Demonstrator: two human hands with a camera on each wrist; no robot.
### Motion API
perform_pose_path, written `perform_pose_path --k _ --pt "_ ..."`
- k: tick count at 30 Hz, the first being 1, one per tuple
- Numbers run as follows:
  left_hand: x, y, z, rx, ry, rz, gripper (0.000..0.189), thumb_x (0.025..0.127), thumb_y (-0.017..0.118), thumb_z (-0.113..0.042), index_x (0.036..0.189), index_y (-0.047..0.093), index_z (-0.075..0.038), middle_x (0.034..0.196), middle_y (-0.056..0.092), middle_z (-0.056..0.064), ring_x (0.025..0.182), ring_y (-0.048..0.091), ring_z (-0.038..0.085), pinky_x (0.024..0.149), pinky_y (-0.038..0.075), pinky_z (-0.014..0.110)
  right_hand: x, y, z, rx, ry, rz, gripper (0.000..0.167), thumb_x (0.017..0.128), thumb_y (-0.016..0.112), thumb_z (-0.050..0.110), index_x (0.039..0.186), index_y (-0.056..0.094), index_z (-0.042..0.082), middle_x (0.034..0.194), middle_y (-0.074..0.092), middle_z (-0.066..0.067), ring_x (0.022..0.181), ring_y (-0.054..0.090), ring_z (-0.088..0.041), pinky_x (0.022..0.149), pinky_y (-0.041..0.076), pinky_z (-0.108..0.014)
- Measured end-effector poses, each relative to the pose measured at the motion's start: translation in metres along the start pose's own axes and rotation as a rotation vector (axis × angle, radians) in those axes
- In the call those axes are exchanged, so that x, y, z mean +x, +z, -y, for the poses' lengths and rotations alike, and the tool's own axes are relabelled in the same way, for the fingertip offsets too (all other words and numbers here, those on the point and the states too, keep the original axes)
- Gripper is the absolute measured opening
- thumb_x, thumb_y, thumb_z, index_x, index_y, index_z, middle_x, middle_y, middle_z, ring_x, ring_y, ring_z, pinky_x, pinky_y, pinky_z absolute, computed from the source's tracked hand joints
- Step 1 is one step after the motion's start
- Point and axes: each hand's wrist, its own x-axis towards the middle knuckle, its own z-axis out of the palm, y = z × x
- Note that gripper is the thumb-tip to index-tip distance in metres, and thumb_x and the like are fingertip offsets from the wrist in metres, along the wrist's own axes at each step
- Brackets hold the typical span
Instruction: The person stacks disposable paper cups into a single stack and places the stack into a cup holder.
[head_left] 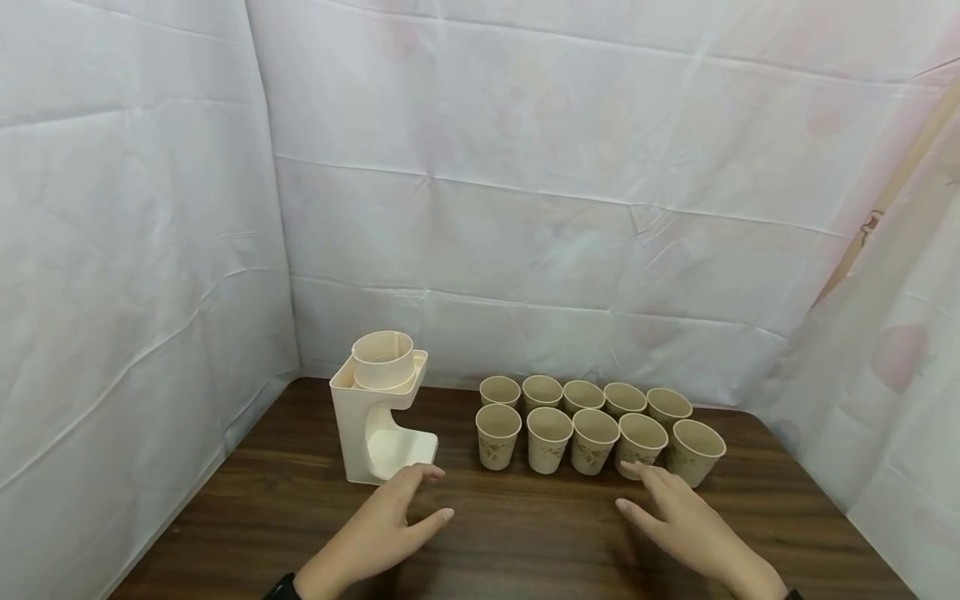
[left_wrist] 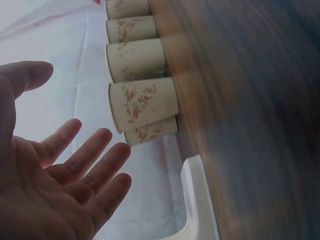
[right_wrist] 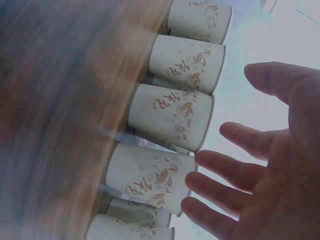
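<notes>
My left hand (head_left: 380,527) hovers over the table in front of a cream plastic cup dispenser (head_left: 352,429), fingers spread and holding nothing. On top of the dispenser is a round tube (head_left: 384,360), and a flat base juts out below. To its right, paper cups (head_left: 498,437) with a brown leaf print stand upright in two rows. My right hand (head_left: 678,521) is held before the right end of the front row, near a paper cup (head_left: 641,442), with nothing in its grasp. In the right wrist view its fingers (right_wrist: 225,192) overlap the cups' rims; contact cannot be told.
The dark wood table (head_left: 525,533) has its back edge against a white curtain (head_left: 525,233). More curtain hangs at the left and right sides. A black band (head_left: 282,587) is on the left wrist.
</notes>
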Motion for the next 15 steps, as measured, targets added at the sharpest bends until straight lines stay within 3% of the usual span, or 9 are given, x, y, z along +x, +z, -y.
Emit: perform_pose_path --k 5,15 --pt "0.000 0.007 -0.001 0.010 0.021 0.009 0.053 0.097 0.061 -0.051 0.132 0.054 -0.012 0.128 0.060 0.007 0.115 0.059 0.026 0.089 0.052 0.045 0.005 -0.010 -0.005 -0.029 -0.018 -0.055 0.047 0.095 0.071 0.035 0.132 0.060 0.008 0.130 0.061 -0.012 0.121 0.055 -0.037 0.096 0.045 -0.058" --pt "0.000 0.020 0.000 0.068 0.077 0.020 0.055 0.098 0.060 -0.052 0.133 0.056 -0.009 0.129 0.058 0.001 0.121 0.054 0.020 0.096 0.048 0.047 0.018 -0.035 -0.026 -0.159 -0.075 -0.138 0.048 0.090 0.076 0.022 0.129 0.059 0.000 0.122 0.063 -0.019 0.114 0.057 -0.042 0.090 0.046 -0.059"
